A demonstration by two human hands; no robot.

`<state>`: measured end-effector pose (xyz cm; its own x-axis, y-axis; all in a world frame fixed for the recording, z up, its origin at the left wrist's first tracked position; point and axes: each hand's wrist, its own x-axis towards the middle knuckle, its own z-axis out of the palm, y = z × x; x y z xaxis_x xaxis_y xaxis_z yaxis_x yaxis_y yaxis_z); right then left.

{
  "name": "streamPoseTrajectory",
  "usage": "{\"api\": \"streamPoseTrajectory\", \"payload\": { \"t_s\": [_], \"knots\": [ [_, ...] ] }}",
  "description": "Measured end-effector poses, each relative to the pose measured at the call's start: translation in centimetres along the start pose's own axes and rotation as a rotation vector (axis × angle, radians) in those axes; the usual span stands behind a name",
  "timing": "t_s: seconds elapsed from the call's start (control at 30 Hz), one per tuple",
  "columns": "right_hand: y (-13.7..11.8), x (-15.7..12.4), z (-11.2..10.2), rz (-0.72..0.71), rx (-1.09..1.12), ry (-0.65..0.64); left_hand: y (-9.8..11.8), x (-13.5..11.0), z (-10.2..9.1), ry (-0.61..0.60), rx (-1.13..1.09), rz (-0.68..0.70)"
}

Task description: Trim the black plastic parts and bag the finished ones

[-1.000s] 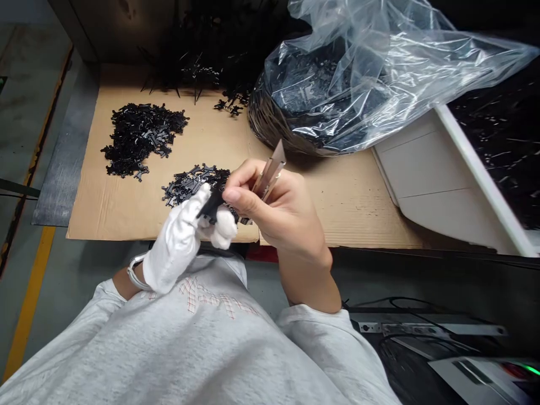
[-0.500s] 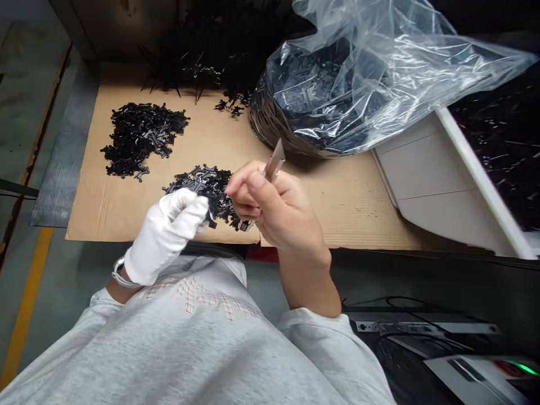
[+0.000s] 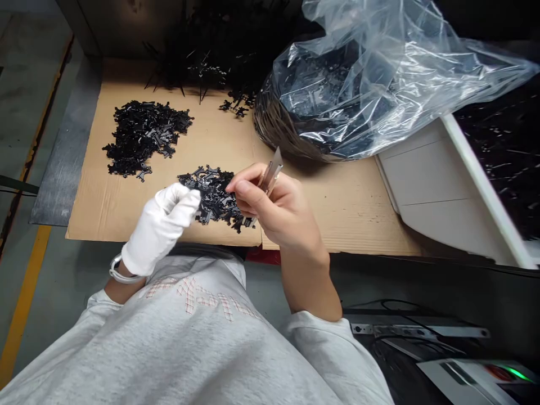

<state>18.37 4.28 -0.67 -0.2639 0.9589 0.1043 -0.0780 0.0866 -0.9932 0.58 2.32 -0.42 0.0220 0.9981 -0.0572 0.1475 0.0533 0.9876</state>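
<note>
L gloved hand (image 3: 160, 228) drawing back from black plastic parts pile (image 3: 213, 197), fingers pinched, hold unclear; bare R hand (image 3: 274, 211) gripping flat metal blade (image 3: 272, 170), fingers curled shut round it.

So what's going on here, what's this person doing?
A person is sorting through small black parts on a cardboard sheet. Their left hand, in a white glove, sits at the edge of a small pile of black parts. Their bare right hand grips a flat metal tool just beside that pile. A larger pile of black parts lies further left, and a clear plastic bag of black parts stands beyond.
</note>
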Motion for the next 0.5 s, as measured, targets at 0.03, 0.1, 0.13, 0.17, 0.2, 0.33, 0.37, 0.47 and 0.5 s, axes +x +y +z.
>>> {"api": "streamPoseTrajectory", "payload": {
  "t_s": [0.03, 0.1, 0.13, 0.17, 0.2, 0.33, 0.37, 0.47, 0.5],
  "knots": [
    [0.1, 0.1, 0.0, -0.004, -0.031, 0.016, -0.1, 0.1, -0.2, -0.001, 0.011, 0.004],
    [0.1, 0.2, -0.1, -0.013, -0.073, 0.018, -0.4, 0.3, -0.4, 0.007, 0.03, 0.014],
    [0.1, 0.3, 0.0, -0.021, -0.099, 0.01, -0.6, 0.4, -0.5, 0.01, 0.047, 0.022],
    [0.1, 0.5, 0.0, -0.032, -0.135, 0.004, -0.8, 0.6, -0.5, 0.009, 0.075, 0.035],
    [0.2, 0.8, 0.0, -0.05, -0.185, 0.005, -1.2, 0.9, -0.4, -0.003, 0.122, 0.049],
    [1.6, 4.3, 0.0, -0.105, -0.502, 0.011, -3.9, 2.6, 0.1, -0.105, 0.484, 0.079],
    [2.3, 5.7, 0.1, -0.096, -0.595, -0.021, -4.6, 3.0, 0.4, -0.109, 0.592, 0.077],
    [4.7, 10.6, 1.1, -0.038, -0.834, -0.166, -6.3, 3.7, 1.0, -0.07, 0.914, 0.079],
    [5.5, 12.2, 1.7, -0.029, -0.89, -0.202, -6.6, 3.8, 1.2, -0.054, 1.009, 0.078]
  ]
}}
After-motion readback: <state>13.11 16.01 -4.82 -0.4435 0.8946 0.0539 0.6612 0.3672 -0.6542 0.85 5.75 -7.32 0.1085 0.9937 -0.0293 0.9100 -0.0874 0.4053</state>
